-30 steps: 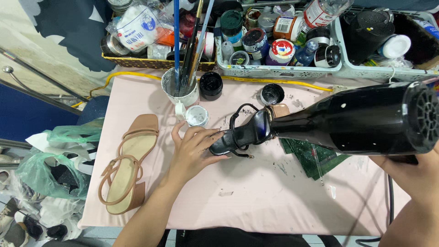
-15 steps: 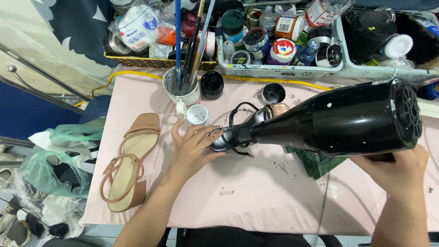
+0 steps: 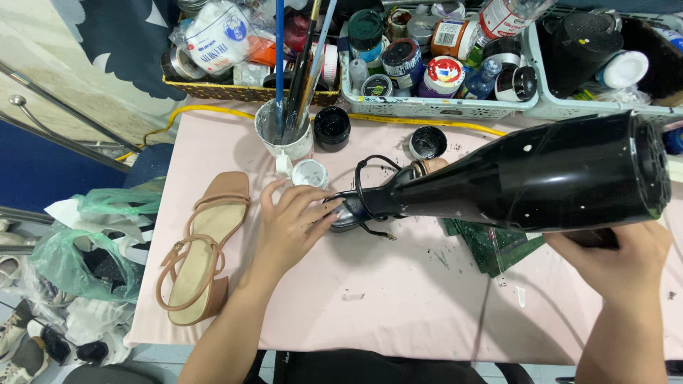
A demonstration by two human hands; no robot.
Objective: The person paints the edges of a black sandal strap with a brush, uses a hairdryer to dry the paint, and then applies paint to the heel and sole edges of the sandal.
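- Tan leather makes up the heeled sandal point(image 3: 199, 256) lying on its own at the left edge of the pale pink desk point(image 3: 398, 299), just beside the left hand.
- The left hand point(image 3: 292, 224) lies palm down with its fingers spread, the fingertips pressing on the toe end of the black sandal point(image 3: 363, 206).
- The black sandal sits at the middle of the desk, its thin straps looping up; a small white jar point(image 3: 310, 173) stands just behind the hand.
- A white cup of brushes point(image 3: 284, 128) and two open pots of black paint point(image 3: 332, 126) stand farther back.
- The black hair dryer point(image 3: 541, 178) points its narrow nozzle at the black sandal, close above it.
- The right hand point(image 3: 619, 256) is wrapped tight around the dryer's handle at the right.
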